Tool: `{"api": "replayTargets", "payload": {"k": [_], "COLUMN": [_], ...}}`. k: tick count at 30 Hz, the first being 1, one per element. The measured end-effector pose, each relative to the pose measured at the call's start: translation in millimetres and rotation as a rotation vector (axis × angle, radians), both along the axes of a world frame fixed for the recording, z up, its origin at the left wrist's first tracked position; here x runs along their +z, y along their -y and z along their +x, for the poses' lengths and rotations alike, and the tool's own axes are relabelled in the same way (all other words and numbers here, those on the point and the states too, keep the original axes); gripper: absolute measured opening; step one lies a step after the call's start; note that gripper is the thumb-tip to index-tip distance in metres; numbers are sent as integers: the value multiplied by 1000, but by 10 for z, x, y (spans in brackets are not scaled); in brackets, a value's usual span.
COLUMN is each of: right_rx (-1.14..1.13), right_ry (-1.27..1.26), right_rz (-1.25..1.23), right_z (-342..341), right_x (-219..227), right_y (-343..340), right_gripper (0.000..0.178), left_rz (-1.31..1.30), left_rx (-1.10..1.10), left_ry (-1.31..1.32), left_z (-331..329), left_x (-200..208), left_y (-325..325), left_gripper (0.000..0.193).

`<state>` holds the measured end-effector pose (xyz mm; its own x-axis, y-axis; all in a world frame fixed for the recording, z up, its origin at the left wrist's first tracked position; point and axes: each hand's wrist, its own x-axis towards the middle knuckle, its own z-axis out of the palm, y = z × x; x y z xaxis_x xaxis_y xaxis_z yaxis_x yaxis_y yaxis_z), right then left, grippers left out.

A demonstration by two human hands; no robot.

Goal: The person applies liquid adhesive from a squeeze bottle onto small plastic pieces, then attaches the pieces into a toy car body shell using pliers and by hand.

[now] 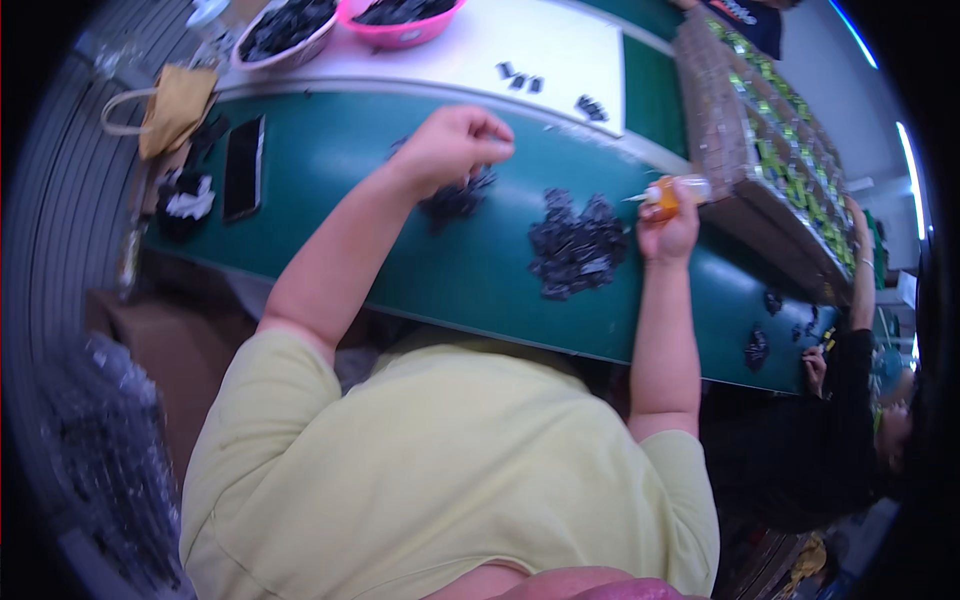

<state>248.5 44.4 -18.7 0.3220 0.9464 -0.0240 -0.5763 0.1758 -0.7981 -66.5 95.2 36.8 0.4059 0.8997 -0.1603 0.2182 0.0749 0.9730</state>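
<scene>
The right hand [668, 228] grasps a small squeeze bottle [664, 200] of orange liquid, its fingers wrapped around the body and its thin nozzle pointing left, above the green tabletop [320, 160]. Near it, to the left, lies the right pile of black pieces [578, 245]. The left hand [455, 148] is over the far side of the left pile of black pieces [456, 206], its fingers curled in toward the thumb; I cannot tell whether they pinch anything.

On the far side, a white board [570, 50] carries a few small black parts [519, 78] and, farther right, a tight cluster of them [591, 108]. Far left on it stand a bright pink basin [405, 36] and a paler basket [243, 58], both filled with black pieces. A smartphone [244, 168] lies at the left of the tabletop. On the right is a compartmented carton [735, 150] holding yellow-green items.
</scene>
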Motion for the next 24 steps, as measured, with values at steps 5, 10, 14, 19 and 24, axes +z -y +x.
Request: {"api": "replayTargets", "payload": {"k": [5,10,14,19,24], "right_rx": [32,70,98,96,89], "right_ry": [-54,-94,-123,-113,-129], "right_rz": [-21,-24,-44,-82,-99], "right_z": [-58,19,36,-5,-32], "right_x": [-7,-12,24,72,91], "right_y": [25,-34,-66,-61,-35], "right_gripper": [15,17,16,19,19], "left_rz": [-201,-191,-183,-301,-238], "left_rx": [-45,-35,13,133,116], "left_ry": [322,322,337,452,419], "left_z": [502,899,925,916,806], "left_x": [-29,-188,-149,-241,-420], "left_y": [422,443,375,340,332], "left_gripper": [17,15,14,13,15]}}
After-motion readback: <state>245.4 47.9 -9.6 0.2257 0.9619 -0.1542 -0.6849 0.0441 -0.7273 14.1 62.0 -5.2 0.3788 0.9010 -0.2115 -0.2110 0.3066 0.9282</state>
